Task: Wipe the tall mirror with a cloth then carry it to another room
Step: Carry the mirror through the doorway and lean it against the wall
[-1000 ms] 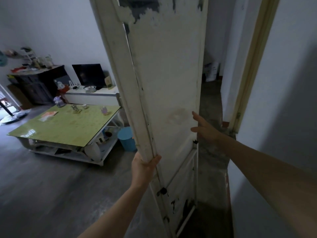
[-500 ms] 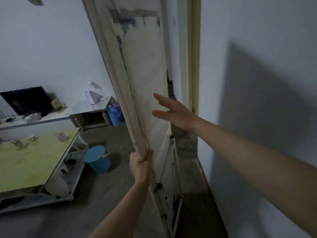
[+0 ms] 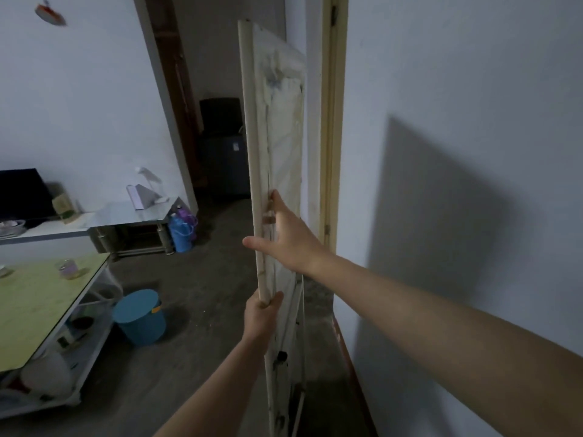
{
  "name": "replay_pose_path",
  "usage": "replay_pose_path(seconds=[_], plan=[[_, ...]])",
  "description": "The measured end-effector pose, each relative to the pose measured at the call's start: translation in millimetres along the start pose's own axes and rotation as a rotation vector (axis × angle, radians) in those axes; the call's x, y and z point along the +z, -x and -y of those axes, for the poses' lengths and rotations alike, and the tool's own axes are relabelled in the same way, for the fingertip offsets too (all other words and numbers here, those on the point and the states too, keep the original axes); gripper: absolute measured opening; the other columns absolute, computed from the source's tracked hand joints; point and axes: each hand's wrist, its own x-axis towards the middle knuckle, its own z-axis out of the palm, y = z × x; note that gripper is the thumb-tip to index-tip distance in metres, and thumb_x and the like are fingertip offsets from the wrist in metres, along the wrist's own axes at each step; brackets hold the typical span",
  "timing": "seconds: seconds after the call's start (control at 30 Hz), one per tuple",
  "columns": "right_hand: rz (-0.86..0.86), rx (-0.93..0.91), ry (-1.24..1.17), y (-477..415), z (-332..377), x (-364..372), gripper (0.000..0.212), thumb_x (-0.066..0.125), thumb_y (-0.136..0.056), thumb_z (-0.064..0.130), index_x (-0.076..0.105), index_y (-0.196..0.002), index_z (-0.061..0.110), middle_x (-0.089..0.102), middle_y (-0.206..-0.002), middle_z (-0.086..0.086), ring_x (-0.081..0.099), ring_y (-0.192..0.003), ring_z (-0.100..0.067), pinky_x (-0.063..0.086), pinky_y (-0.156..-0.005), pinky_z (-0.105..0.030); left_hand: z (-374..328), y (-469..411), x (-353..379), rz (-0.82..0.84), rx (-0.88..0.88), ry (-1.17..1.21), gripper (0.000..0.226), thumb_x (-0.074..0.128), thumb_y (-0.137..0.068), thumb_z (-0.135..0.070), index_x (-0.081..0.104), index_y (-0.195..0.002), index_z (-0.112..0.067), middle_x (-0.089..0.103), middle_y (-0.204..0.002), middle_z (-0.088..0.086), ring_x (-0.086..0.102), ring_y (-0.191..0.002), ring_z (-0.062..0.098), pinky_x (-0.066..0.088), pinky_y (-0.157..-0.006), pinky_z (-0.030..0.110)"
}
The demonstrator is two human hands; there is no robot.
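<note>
The tall mirror [image 3: 284, 137] stands upright in front of me with its worn white back panel turned my way, seen almost edge-on. A pale wooden frame runs down its near edge. My left hand [image 3: 262, 313] grips that frame edge low down. My right hand [image 3: 287, 234] is higher, fingers curled round the same edge with the palm on the back panel. The glass side is hidden. No cloth is in view.
A doorway with a yellow frame [image 3: 334, 121] is just behind the mirror, and a white wall [image 3: 457, 152] fills the right. A green-topped table [image 3: 41, 304] and blue bucket [image 3: 140, 316] stand left. A dark passage with a cabinet [image 3: 222, 146] opens ahead.
The mirror has turned from showing its broad back to nearly edge-on. My right hand moved from its far edge across to the near edge. The view swung right, away from the table.
</note>
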Motion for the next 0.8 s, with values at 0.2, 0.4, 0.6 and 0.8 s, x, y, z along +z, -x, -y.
replay_pose_path(seconds=[0.2, 0.4, 0.6, 0.8], plan=[[-0.147, -0.008, 0.120, -2, -3, -12, 0.066, 0.068, -0.084, 0.029, 0.026, -0.135, 0.029, 0.059, -0.125, -0.002, 0.064, -0.106, -0.019, 0.054, -0.084, -0.029, -4, 12, 15, 0.086, 0.041, -0.021, 0.032, 0.057, -0.094, -0.014, 0.056, -0.127, -0.018, 0.062, -0.104, -0.009, 0.059, -0.093, 0.005, 0.043, -0.065, 0.012], [-0.193, 0.120, 0.055, 0, -7, -36, 0.079, 0.056, -0.090, 0.014, 0.009, -0.151, 0.028, 0.060, -0.105, -0.005, 0.060, -0.078, -0.013, 0.054, -0.070, -0.023, -15, 26, 48, 0.182, 0.114, -0.132, 0.041, 0.056, -0.092, -0.007, 0.049, -0.128, -0.023, 0.061, -0.106, -0.007, 0.056, -0.087, 0.000, 0.044, -0.055, 0.001], [-0.277, 0.218, 0.078, 10, -24, -60, 0.063, 0.055, -0.092, 0.011, 0.025, -0.146, 0.020, 0.045, -0.087, 0.016, 0.050, -0.068, -0.002, 0.036, -0.049, -0.004, -19, 30, 75, 0.192, 0.080, -0.259, 0.056, 0.049, -0.093, -0.006, 0.035, -0.145, -0.019, 0.064, -0.117, 0.001, 0.063, -0.092, 0.011, 0.055, -0.070, 0.025], [-0.280, 0.284, 0.063, 23, -37, -101, 0.056, 0.057, -0.090, 0.009, 0.031, -0.139, 0.014, 0.048, -0.103, 0.006, 0.053, -0.100, -0.017, 0.051, -0.085, -0.030, -28, 24, 104, 0.407, 0.121, -0.328, 0.086, 0.067, -0.086, -0.011, 0.014, -0.153, -0.015, 0.042, -0.149, 0.011, 0.048, -0.132, 0.028, 0.047, -0.104, 0.048]])
